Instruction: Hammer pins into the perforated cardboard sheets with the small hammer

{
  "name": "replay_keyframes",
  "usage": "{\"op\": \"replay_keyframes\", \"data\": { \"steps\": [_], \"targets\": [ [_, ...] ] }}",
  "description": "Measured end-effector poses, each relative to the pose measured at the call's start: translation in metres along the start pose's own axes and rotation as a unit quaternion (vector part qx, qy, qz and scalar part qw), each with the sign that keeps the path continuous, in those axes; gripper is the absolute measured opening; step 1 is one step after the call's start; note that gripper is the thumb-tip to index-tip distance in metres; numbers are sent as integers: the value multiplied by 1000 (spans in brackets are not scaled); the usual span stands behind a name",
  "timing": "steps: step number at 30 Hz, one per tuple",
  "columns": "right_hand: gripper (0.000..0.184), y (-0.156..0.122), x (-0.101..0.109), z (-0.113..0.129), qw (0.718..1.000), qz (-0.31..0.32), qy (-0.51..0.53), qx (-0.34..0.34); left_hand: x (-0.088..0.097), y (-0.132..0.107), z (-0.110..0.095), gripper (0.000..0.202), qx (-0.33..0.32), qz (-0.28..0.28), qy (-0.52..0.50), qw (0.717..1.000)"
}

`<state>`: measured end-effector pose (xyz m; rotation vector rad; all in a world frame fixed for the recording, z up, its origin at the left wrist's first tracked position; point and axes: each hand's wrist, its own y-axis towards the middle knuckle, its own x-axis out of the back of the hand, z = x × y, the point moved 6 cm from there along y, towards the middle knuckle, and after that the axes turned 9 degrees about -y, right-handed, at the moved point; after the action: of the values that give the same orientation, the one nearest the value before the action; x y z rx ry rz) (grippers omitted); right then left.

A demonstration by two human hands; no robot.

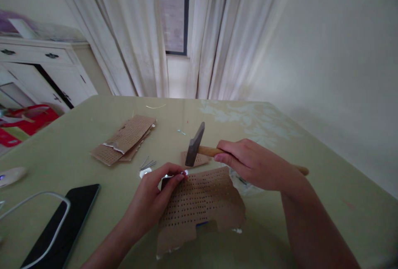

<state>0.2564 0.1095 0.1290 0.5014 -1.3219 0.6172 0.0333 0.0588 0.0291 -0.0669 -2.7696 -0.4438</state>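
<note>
My right hand (253, 163) is wrapped round the wooden handle of a hammer (193, 146). The hammer's dark metal head is raised just above the far edge of a piece of brown cardboard (207, 196) punched with rows of small holes. At that piece's far left corner, my left hand (158, 192) has thumb and forefinger pinched together. Whatever is between these fingertips is too small to name. Several thin metal nails (147, 164) lie just beyond the left hand. A smaller holed cardboard scrap (200, 159) rests behind the hammer head.
Holed cardboard pieces (130, 136) are stacked farther left on the table (248, 132). A black tablet-like slab (70, 219) with a white cable (66, 211) across it lies near left, by a white rounded device (12, 175). Clear plastic (245, 182) sits under the right hand.
</note>
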Motion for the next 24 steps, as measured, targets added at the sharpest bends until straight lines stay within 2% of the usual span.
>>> {"op": "replay_keyframes", "data": {
  "steps": [7, 13, 17, 21, 24],
  "targets": [
    [39, 0, 4, 6, 1000, -11, 23, 7, -1, 1, -1, 17, -26, 8, 11, 1000],
    [34, -2, 2, 11, 1000, 6, 9, 24, -2, 0, -5, 21, -36, 21, 37, 998],
    [39, -4, 6, 10, 998, -13, 51, 23, -1, 0, -5, 18, -42, 22, 31, 998],
    [33, -3, 1, 15, 998, 21, 28, 45, -3, 0, -2, 19, -45, 46, 22, 998],
    [34, -1, 2, 16, 998, 12, 33, 50, -1, -1, -4, 18, -59, 41, 22, 997]
  ]
}}
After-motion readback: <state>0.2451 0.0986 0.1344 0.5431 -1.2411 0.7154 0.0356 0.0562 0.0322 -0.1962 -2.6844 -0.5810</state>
